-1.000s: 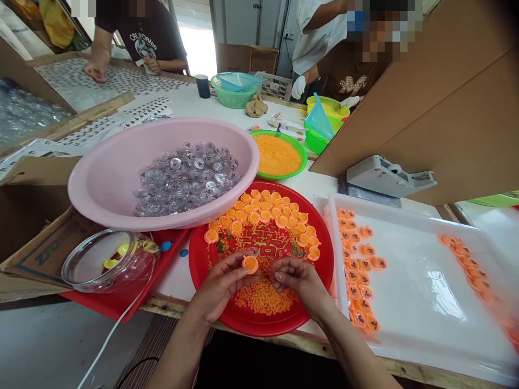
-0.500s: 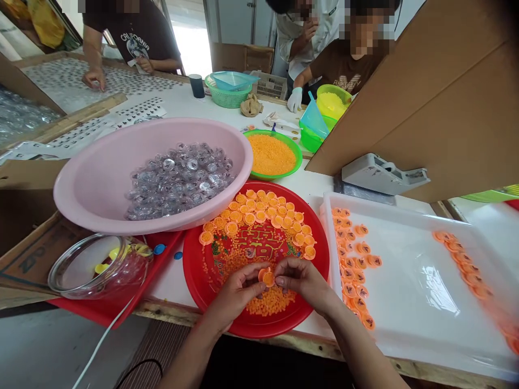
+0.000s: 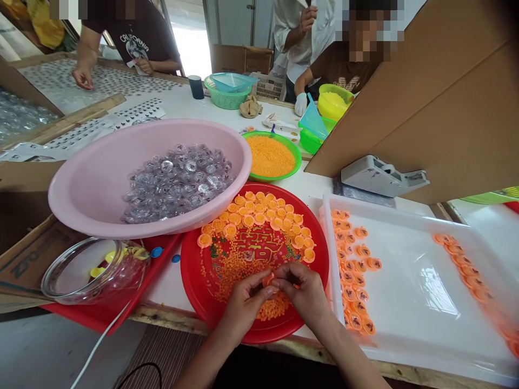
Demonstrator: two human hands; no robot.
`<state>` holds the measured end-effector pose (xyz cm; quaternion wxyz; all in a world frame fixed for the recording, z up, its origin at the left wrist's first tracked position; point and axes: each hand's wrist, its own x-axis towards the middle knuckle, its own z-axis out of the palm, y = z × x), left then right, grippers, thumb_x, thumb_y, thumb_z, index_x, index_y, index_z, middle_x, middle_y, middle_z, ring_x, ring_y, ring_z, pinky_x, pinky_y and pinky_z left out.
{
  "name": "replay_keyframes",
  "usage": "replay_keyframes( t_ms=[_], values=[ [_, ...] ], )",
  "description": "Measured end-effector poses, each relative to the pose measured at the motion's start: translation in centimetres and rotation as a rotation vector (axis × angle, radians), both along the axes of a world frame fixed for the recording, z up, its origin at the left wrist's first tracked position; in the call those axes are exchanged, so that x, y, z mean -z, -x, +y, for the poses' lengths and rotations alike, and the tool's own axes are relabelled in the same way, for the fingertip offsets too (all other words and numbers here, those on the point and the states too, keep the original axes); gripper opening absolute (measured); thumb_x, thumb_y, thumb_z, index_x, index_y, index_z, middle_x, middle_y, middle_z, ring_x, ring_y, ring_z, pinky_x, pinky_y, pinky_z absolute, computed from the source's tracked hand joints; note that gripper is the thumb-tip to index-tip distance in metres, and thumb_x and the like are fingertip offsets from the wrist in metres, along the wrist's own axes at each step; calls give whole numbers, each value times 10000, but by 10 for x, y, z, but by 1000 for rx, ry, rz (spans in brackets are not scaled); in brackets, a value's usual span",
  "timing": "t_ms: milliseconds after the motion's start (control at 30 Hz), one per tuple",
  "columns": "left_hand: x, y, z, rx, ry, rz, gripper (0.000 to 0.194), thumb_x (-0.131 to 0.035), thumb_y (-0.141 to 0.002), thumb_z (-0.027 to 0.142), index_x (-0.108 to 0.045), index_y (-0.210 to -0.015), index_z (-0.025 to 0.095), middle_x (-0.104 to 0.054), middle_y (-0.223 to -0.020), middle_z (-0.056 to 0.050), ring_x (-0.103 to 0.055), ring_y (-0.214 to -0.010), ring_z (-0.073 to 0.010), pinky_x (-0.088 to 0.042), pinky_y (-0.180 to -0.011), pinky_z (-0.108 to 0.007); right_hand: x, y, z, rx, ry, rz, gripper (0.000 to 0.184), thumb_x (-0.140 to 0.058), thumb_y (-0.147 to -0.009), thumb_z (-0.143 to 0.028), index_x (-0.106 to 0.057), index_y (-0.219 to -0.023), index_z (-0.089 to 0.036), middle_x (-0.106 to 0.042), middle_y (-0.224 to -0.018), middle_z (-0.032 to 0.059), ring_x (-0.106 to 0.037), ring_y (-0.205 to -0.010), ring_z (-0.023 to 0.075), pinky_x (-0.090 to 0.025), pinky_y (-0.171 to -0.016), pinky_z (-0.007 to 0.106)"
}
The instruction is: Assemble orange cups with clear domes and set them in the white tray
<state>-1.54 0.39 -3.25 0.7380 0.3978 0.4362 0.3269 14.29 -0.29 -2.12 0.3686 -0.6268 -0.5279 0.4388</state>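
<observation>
1. Closing in on one small orange piece, the left hand and right hand are now meeting over the near half of the red plate; the piece is turning from face-up to more edge-on.
2. Both hands are curling nearly closed, thumbs and fingertips pinching the piece from opposite sides. Fingers are hiding much of it, so whether its parts are fitting together is staying unclear. That two-handed pinch is suggesting a close adjustment rather than simple carrying.
3. Orange cups are lying in an arc from ten to two o'clock on the plate, while loose orange beads are scattering towards six.
4. Around the plate on the desk, the pink basin is sitting at ten to eleven o'clock, holding clear capsules; the green bowl is standing at twelve, and the white tray is lying at three with orange pieces in rows.
5. Lettering on the dark shirt at eleven o'clock is reading "CALIFORNIA". The print on the cardboard box at nine and the marks on the tray's pieces are proving too unclear to read.
</observation>
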Motion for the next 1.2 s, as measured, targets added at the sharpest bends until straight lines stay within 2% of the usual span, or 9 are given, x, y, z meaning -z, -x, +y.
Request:
replay_keyframes(
  t_ms=[100, 233, 467, 533, 667, 867, 1033, 1200],
  values=[
    [4, -1, -1, -24, 8, -28, 416, -702, -759, 312, -672, -1160, 208, -700, -1131, -82, -600, -1097, -280, -444, -978, -416, 3, 4, -2, 101, 84, 182, 162, -743, -696, -322, -645, -728, -197, -627, -674, 4, -591, -631, 159, -493, -598, 272],
    [6, 2, 0, 6, -40, 21, 423, -693, -770, 298, -656, -1185, 227, -693, -1160, -79, -591, -1125, -284, -432, -1001, -439, 2, 7, -2, 128, 198, 396, 288, -803, -613, -403, -635, -716, -194, -624, -642, -1, -598, -588, 165, -513, -579, 291],
    [6, 0, -5, -10, -192, 176, 306, -640, -802, 266, -706, -1097, 218, -711, -1117, -86, -632, -1056, -275, -455, -975, -411, 2, 12, -13, 117, -36, -16, 36, -678, -755, -216, -643, -759, -222, -643, -728, 17, -604, -683, 179, -500, -643, 288],
    [6, 0, -7, -18, -184, 181, 316, -635, -806, 260, -696, -1113, 217, -720, -1092, -85, -643, -1033, -267, -467, -961, -403, 3, 11, -15, 105, -23, -23, 43, -678, -765, -226, -636, -774, -228, -644, -742, 16, -613, -694, 182, -506, -652, 289],
    [6, 0, -9, -71, -141, 95, 375, -631, -808, 232, -646, -1183, 234, -688, -1173, -69, -620, -1094, -244, -465, -977, -370, 2, 10, -15, 105, -16, -14, 69, -688, -770, -248, -627, -798, -234, -640, -752, 10, -622, -707, 182, -508, -668, 288],
    [4, -4, -12, -93, -149, 87, 358, -622, -821, 260, -643, -1178, 235, -680, -1180, -74, -609, -1118, -246, -457, -992, -360, 2, 8, -18, 135, 30, 96, 116, -694, -772, -312, -623, -800, -225, -656, -763, 19, -629, -709, 183, -519, -648, 282],
    [-1, -7, -11, -127, -190, 109, 322, -591, -828, 217, -645, -1145, 238, -693, -1131, -64, -625, -1081, -238, -474, -966, -357, 3, 5, -20, 93, -110, -52, 123, -681, -792, -261, -641, -906, -237, -652, -810, 20, -626, -751, 181, -514, -693, 296],
    [-6, -3, -13, -159, -291, 140, 251, -566, -856, 222, -630, -1097, 242, -692, -1085, -60, -651, -1010, -226, -506, -915, -351, -9, 8, -20, 35, -234, -88, 126, -669, -820, -282, -655, -938, -242, -602, -829, 32, -585, -750, 177, -506, -679, 299]
  ],
)
